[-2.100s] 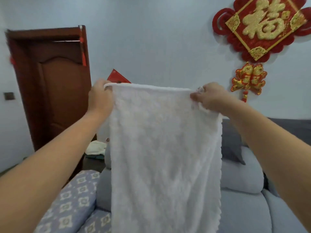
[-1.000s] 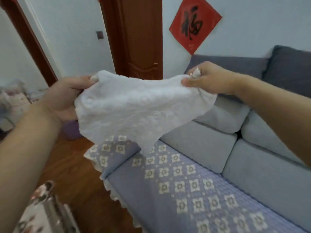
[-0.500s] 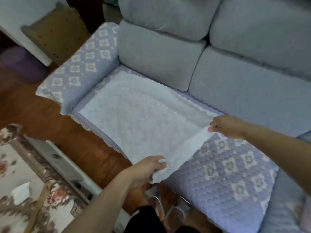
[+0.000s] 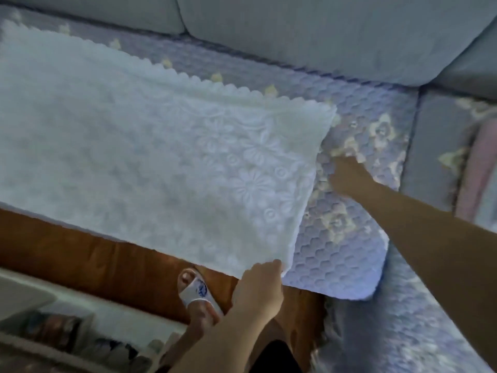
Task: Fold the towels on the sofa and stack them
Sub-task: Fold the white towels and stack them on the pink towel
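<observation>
One white towel point(image 4: 150, 152) lies flat on the sofa point(image 4: 349, 254) seat. The left hand point(image 4: 259, 289) pinches its near corner. The right hand point(image 4: 347, 176) is blurred; its finger state is indeterminate.

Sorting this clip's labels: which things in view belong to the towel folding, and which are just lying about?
Part of the job:
white towel, spread flat
sofa seat under it
left hand at the towel's near corner
right hand, off the towel

Just lying about:
slipper
pink cloth, far right
wooden floor

White towel point(image 4: 150, 146) flat on sofa point(image 4: 347, 254), seemingly.
</observation>
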Motion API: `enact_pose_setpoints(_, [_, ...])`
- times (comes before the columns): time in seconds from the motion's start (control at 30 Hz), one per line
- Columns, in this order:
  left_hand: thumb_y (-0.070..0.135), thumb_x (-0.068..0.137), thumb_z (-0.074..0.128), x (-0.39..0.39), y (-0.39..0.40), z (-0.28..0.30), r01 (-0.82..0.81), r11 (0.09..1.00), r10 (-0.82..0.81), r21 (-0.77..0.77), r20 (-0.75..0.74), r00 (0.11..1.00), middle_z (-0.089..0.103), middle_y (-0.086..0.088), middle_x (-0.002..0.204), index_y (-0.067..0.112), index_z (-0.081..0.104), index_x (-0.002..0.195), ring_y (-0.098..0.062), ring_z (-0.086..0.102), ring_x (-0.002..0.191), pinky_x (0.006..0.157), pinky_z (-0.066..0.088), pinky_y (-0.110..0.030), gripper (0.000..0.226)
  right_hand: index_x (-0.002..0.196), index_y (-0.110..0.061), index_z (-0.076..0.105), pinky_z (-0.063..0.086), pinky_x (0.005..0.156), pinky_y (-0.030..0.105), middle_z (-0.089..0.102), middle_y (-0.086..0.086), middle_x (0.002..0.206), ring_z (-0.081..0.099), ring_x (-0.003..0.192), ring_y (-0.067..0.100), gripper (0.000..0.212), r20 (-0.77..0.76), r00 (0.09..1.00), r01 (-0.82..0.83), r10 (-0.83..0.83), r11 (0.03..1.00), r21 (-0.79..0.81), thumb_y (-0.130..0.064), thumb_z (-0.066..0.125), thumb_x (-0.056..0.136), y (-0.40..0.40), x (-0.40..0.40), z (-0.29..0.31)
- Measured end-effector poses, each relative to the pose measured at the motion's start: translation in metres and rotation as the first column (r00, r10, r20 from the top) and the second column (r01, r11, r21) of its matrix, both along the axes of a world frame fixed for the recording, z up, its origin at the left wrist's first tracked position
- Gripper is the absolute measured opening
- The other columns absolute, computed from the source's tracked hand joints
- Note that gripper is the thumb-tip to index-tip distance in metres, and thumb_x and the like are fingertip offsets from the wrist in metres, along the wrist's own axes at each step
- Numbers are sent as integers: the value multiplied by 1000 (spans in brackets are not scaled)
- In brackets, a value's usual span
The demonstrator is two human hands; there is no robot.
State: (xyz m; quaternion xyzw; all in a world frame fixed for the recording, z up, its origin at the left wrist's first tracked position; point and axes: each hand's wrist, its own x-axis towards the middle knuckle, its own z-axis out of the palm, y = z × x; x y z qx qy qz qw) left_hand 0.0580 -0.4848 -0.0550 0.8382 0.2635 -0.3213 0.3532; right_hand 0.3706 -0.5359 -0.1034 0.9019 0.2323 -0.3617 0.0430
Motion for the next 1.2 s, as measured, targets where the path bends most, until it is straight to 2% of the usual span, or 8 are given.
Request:
enact_pose_setpoints(0.17, [34, 103, 46, 24, -2, -12, 163, 971, -193, -173, -178, 965, 53, -5, 131, 21, 45, 138, -25, 53, 120, 97, 47, -36, 38, 135, -7, 51, 50, 91, 43, 52, 20, 130, 55, 114, 41, 45, -99, 908, 418, -407, 890, 181, -32, 51, 97, -14, -5, -12])
enact_pose_setpoints(0.3, [35, 103, 46, 50, 35, 0, -29, 981, 7, -194, -112, 994, 60, 2, 132, 26, 51, 138, -13, 60, 113, 94, 51, -29, 36, 101, -10, 60, 40, 61, 29, 61, 12, 98, 60, 88, 29, 28, -216, 790, 613, -574, 739, 278, -37, 52, 95, 2, 11, -12])
enact_pose_setpoints(0.5, [21, 100, 49, 94, 145, 8, -208, 965, 206, 158, 33, 978, 66, -2, 124, 20, 61, 124, -18, 61, 112, 92, 49, -30, 26, 130, -12, 53, 49, 97, 44, 52, 16, 133, 56, 118, 37, 36, -49, 778, 584, -626, 693, 423, -24, 52, 96, 41, 25, -13])
enact_pose_setpoints(0.73, [24, 101, 49, 132, 230, 7, -109, 923, 114, 370, 7, 993, 61, -2, 128, 20, 56, 131, -21, 58, 117, 94, 45, -30, 32, 153, 1, 21, 45, 106, 46, 42, 18, 151, 48, 133, 36, 83, -215, 522, 850, -825, 481, 215, -42, 58, 93, 78, 59, -29])
enact_pose_setpoints(0.83, [25, 101, 49, 162, 255, -1, -43, 898, 43, 438, 9, 999, 56, -5, 133, 20, 49, 139, -23, 56, 121, 99, 44, -35, 38, 142, -1, 44, 49, 96, 38, 54, 17, 139, 55, 123, 35, 62, -263, 584, 810, -768, 529, 253, -38, 61, 95, 81, 60, -36])
enact_pose_setpoints(0.97, [25, 102, 49, 208, 277, -13, -32, 875, -15, 483, 93, 996, 49, -8, 140, 21, 42, 146, -26, 53, 126, 102, 46, -39, 45, 131, -10, 60, 40, 105, 40, 52, 18, 134, 50, 122, 37, 41, 10, 662, 655, -750, 585, 478, -31, 58, 97, 71, 66, -43])
enact_pose_setpoints(1.1, [26, 102, 50, 250, 301, -32, 54, 849, -137, 526, 121, 983, 45, -8, 146, 20, 37, 150, -29, 49, 130, 106, 42, -42, 50, 131, -12, 57, 41, 106, 40, 45, 16, 133, 47, 121, 35, 42, -19, 704, 639, -710, 622, 452, -30, 61, 94, 65, 81, -55])
enact_pose_setpoints(1.2, [23, 99, 54, 276, 323, -46, 111, 833, -212, 542, 127, 969, 52, -13, 137, 19, 47, 143, -34, 52, 122, 102, 45, -45, 44, 124, -14, 57, 46, 100, 40, 49, 13, 128, 53, 115, 34, 37, -66, 642, 703, -764, 551, 450, -33, 62, 93, 68, 90, -55])
